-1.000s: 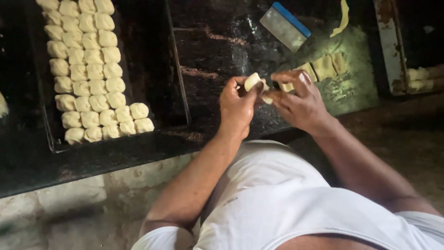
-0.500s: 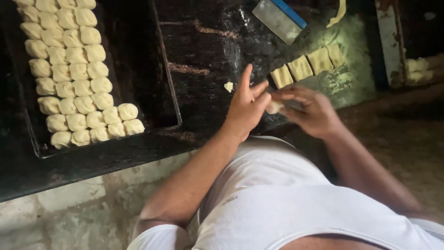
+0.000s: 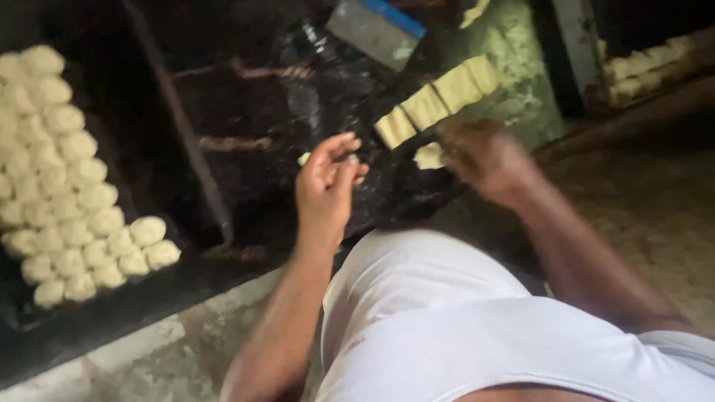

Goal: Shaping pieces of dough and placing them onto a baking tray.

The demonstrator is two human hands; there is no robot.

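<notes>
Dough piece (image 3: 428,155) | right hand (image 3: 480,156) palm-down, seemingly pinching it | left hand (image 3: 325,186) raised, fingers loose, empty

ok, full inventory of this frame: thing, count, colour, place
dough balls: many, pale cream, packed in rows on the tray, left
tray: one, black, left
cut dough pieces: about four in a row, pale yellow, on the dark worktop, upper centre
scraper: one, grey blade with blue handle, top centre
dough piece: one, pale, at the right hand's fingertips
left hand: open, empty, above the worktop
right hand: blurred, on the dough piece
</notes>
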